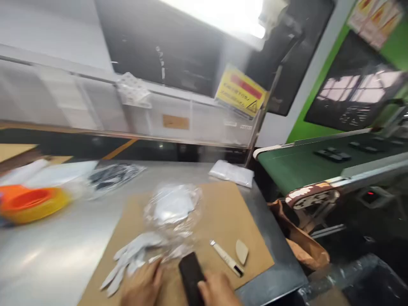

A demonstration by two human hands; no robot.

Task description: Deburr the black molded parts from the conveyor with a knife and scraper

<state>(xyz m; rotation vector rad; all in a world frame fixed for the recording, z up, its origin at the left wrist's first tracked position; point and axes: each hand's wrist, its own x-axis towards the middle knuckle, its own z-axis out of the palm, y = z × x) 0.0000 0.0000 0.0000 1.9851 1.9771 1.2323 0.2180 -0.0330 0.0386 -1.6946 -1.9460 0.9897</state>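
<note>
My right hand (219, 289) grips a flat black oblong piece (191, 276) by its right side; its exact kind is unclear. My left hand (142, 284) is at the bottom, beside a white glove (127, 259), overlapping its cuff end. Motion blur smears the left fingers, so I cannot make out whether they hold anything. A crumpled clear plastic bag with something white inside (174, 204) lies ahead of both hands. To the right of the black piece rest a white utility knife (226, 258) and a small cream-coloured, leaf-shaped piece (242, 251). All lie on a brown cardboard sheet (223, 212).
The cardboard covers part of a metal table (79, 238). Orange and yellow tape rolls (35, 204) and a bagged dark item (114, 175) are at left. A white packet (232, 173) sits behind. At right runs a green conveyor (287, 170) carrying dark parts (333, 154).
</note>
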